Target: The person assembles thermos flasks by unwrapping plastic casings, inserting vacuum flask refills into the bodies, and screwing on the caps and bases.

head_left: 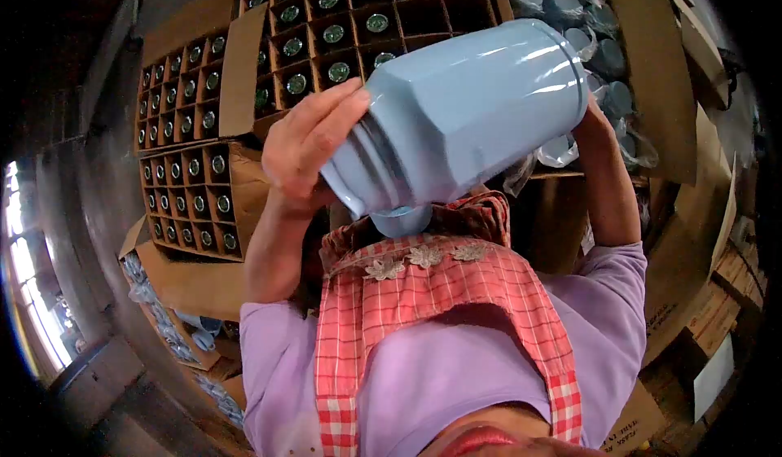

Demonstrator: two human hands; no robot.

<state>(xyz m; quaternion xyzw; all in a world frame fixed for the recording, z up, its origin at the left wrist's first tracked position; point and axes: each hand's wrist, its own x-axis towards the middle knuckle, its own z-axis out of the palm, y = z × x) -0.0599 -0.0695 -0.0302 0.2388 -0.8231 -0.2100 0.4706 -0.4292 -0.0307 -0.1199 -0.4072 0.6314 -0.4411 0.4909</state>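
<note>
A large glossy light-blue jug-like container [489,98] is held tilted in front of the chest, its narrower ridged end toward the lower left. At that end, my left hand [314,139] has its fingers wrapped on the rim. My right hand [588,115] is at the broad end on the right, mostly hidden behind the container, so its fingers do not show. Below the ridged end a small light-blue rounded piece [401,221] shows against the red checked apron [440,294]. Whether it is joined to the container I cannot tell.
Divided cardboard boxes [244,74] with rows of round glass tops stand ahead and to the left. At the upper right, an open box holds blue round items in clear plastic [615,58]. More cartons [709,318] are stacked on the right.
</note>
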